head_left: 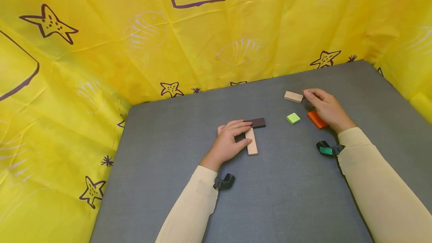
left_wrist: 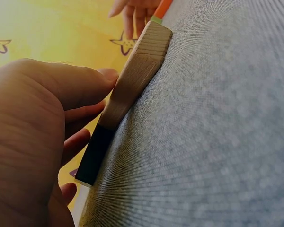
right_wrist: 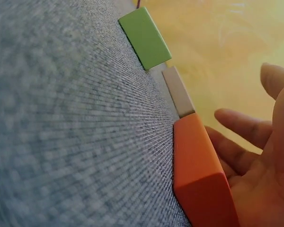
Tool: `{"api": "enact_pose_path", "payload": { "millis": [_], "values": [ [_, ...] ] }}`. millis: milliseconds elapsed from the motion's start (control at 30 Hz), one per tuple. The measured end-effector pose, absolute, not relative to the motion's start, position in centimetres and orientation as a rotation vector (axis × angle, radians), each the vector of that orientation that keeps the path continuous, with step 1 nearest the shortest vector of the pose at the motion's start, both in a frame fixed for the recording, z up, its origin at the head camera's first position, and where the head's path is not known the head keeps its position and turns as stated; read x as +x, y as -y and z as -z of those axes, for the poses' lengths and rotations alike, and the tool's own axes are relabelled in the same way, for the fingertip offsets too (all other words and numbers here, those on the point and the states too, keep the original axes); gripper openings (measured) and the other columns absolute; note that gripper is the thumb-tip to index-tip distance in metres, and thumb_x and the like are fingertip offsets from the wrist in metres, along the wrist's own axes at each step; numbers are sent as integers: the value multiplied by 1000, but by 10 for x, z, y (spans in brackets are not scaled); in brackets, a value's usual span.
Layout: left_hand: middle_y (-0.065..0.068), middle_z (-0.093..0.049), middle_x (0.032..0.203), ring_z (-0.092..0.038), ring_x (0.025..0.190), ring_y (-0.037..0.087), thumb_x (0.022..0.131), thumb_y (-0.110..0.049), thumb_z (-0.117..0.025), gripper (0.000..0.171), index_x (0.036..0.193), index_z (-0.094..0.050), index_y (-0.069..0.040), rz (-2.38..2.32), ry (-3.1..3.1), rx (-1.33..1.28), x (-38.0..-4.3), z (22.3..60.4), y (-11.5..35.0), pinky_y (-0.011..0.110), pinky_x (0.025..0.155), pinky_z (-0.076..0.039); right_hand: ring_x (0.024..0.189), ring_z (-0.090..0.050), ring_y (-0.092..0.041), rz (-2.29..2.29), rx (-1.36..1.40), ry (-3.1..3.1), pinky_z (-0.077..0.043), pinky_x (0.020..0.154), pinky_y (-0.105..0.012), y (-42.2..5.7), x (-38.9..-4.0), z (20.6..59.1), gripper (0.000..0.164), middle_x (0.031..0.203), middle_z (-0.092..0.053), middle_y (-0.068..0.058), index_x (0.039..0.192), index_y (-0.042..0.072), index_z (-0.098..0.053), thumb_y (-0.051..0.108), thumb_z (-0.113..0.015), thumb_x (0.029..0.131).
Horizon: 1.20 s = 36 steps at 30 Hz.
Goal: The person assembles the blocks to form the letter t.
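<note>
My left hand (head_left: 229, 142) rests over two flat blocks that meet at a corner. Its thumb touches the pale wooden block (head_left: 252, 148), and its fingertips lie on the dark brown block (head_left: 259, 123). Seen in the left wrist view, the thumb lies along the top of the pale block (left_wrist: 132, 82), with the dark block (left_wrist: 95, 153) nearer the camera. My right hand (head_left: 326, 108) hovers over an orange block (head_left: 315, 120), its fingers extended beside another pale wooden block (head_left: 293, 96). Nothing is held between those fingers in the right wrist view.
A small green block (head_left: 293, 118) lies on the grey table (head_left: 175, 138), left of the orange one. Yellow cloth (head_left: 202, 40) printed with sea animals hangs behind the table and along both sides. Each wrist wears a dark band.
</note>
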<state>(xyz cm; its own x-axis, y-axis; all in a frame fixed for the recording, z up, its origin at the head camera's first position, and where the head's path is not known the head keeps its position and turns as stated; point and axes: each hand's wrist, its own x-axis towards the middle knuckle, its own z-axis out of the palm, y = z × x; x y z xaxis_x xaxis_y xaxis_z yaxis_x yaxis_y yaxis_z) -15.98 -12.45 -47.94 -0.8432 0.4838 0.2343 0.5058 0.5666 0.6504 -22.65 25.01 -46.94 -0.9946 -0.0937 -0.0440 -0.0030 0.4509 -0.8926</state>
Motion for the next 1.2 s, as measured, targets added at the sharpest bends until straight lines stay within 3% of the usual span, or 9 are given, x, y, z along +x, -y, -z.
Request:
{"api": "enact_pose_path", "payload": {
  "millis": [200,333,533,700,833,1067,1200],
  "values": [
    [-4,-69,144,-53,138,13,100,-21,-84,40,137,-78,-8,1121,2709,-885,-159,480,125,49,105,-31,141,-47,-37,1583,-132,-2612,-33,115,-60,-249,-224,469,67,143,-62,-24,151,1,-60,56,-49,114],
    [-4,-71,142,-55,134,13,99,-20,-84,38,136,-78,-8,1120,2697,-882,-160,478,126,48,104,-32,138,-49,-36,1536,-161,-2596,-37,113,-57,-247,-224,464,64,146,-62,-22,151,5,-62,54,-56,112],
    [-5,-70,143,-54,135,12,99,-19,-84,39,137,-78,-9,1159,2712,-864,-160,477,127,48,104,-33,125,-52,-28,1471,-211,-2608,-42,100,-36,-248,-223,464,59,146,-60,-17,152,8,-64,49,-64,110],
    [-6,-69,144,-53,136,12,99,-19,-84,42,139,-77,-10,1186,2740,-847,-159,478,127,46,104,-33,123,-54,-30,1423,-236,-2617,-43,96,-30,-250,-222,464,60,145,-60,-19,156,6,-58,43,-67,110],
    [-6,-69,145,-53,136,12,99,-19,-84,42,140,-76,-11,1208,2746,-840,-159,477,127,46,105,-33,125,-53,-33,1407,-237,-2602,-42,97,-33,-250,-223,464,63,150,-56,-20,159,5,-53,39,-71,109],
    [-7,-69,144,-52,136,11,99,-18,-85,42,140,-77,-12,1251,2747,-822,-159,477,128,47,107,-32,128,-49,-40,1348,-274,-2574,-39,103,-53,-249,-234,461,74,161,-44,-23,166,4,-42,33,-76,106],
    [-8,-69,144,-51,136,10,99,-18,-85,43,141,-76,-12,1266,2743,-816,-160,480,128,48,107,-32,125,-48,-39,1303,-296,-2564,-38,101,-55,-247,-241,461,75,163,-40,-23,167,6,-39,28,-77,106]
  ]
}}
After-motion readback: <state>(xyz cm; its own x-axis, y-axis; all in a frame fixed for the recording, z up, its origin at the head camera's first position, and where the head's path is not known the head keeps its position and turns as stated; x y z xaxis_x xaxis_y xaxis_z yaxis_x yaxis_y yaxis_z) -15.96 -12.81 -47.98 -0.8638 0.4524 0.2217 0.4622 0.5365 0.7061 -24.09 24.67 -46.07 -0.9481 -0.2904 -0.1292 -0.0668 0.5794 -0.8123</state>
